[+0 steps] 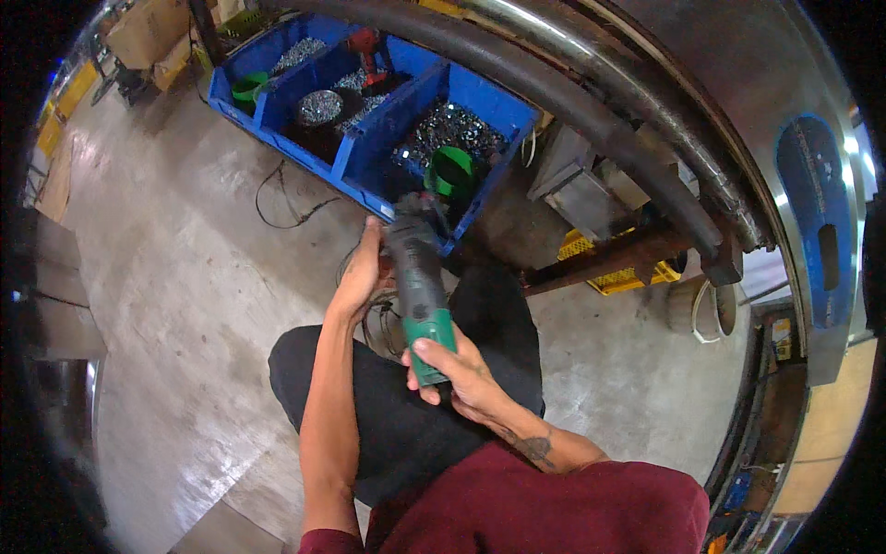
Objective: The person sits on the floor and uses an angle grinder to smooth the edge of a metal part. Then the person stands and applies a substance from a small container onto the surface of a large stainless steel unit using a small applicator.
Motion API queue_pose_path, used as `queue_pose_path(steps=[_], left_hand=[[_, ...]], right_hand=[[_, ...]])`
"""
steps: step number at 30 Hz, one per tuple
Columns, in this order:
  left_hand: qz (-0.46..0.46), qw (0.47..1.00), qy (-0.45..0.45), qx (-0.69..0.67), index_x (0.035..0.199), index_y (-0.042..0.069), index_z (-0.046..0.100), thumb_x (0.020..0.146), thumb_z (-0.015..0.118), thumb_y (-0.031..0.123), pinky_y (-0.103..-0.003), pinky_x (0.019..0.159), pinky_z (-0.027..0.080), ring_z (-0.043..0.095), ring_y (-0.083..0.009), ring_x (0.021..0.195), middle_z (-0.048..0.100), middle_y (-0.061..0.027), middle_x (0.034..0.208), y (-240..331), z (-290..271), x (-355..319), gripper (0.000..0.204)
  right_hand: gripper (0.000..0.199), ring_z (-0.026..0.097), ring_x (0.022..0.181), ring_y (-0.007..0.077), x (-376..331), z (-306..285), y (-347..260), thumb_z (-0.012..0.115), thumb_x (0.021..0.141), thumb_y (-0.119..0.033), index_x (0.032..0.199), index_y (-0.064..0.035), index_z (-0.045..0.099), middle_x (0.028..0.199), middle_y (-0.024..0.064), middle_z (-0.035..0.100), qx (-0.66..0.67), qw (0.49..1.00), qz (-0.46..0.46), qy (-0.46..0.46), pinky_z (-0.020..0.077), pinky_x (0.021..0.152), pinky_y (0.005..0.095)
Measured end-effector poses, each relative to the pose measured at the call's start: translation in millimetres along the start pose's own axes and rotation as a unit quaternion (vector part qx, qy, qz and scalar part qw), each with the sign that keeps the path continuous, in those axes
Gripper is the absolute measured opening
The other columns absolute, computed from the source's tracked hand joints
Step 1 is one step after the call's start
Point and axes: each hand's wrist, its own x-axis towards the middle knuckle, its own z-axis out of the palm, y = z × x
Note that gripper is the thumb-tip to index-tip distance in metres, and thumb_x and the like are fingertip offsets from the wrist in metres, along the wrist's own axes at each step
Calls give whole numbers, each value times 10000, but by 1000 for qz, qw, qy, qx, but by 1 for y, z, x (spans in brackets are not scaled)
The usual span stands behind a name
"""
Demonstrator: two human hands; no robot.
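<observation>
A power tool with a green and black body, which looks like an angle grinder (422, 286), is held out over my lap. My right hand (461, 369) wraps round its green rear end, thumb on top. At the black front part, my left hand (363, 277) grips from the left side; its thumb points forward and its other fingers are partly hidden behind the tool. The tool's front end is blurred and lies over the near edge of a blue bin (369, 194). A green cup (450, 172) sits in that bin just beyond it, among small dark metal parts.
Adjoining blue compartments hold shiny small parts, a red drill (367, 57), a round bowl (320, 107) and another green container (247, 90). Thick metal bars (591, 102) run overhead at right. A yellow crate (637, 277) and a bucket (703, 309) stand below. A cable (286, 208) lies on the floor.
</observation>
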Motion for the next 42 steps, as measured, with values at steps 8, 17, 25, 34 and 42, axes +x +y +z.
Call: queue_pose_path(steps=[8,17,25,34,42], left_hand=[[-58,987,-7,147,1435,-46,574,1027,326,825,-372,777,621,786,-311,815,764,-273,1081,-18,-16,7,993],[-23,989,22,148,1464,-55,527,1043,376,784,-403,829,616,778,-352,918,749,-311,1116,-15,-42,10,952],[-2,991,42,128,1457,-60,536,1079,401,710,-392,875,590,770,-329,950,758,-280,1130,10,-33,-23,868],[7,988,132,75,1488,14,526,1148,358,555,-345,864,573,752,-236,893,767,-219,1131,45,-38,-133,661],[-21,965,262,3,1419,31,540,1158,310,560,-343,761,587,761,-264,780,778,-233,1041,26,-56,-190,633]], right_hand=[[421,687,809,216,-23,-28,-18,705,1041,-417,1189,-47,570,1026,138,683,144,976,-26,160,522,571,308],[384,666,812,244,122,-122,-48,801,958,-254,1161,-45,551,1031,149,614,219,944,-75,235,582,574,288],[726,572,1154,277,231,-207,-34,841,909,-344,1449,-115,413,1347,108,545,82,890,-115,434,644,678,368],[549,606,1084,228,322,-337,-95,562,1105,-360,1582,-138,406,1396,77,585,-114,924,-102,350,623,848,381],[559,616,1114,293,360,-380,-137,580,1073,-413,1531,-118,454,1357,135,612,-223,887,-163,369,602,889,425]])
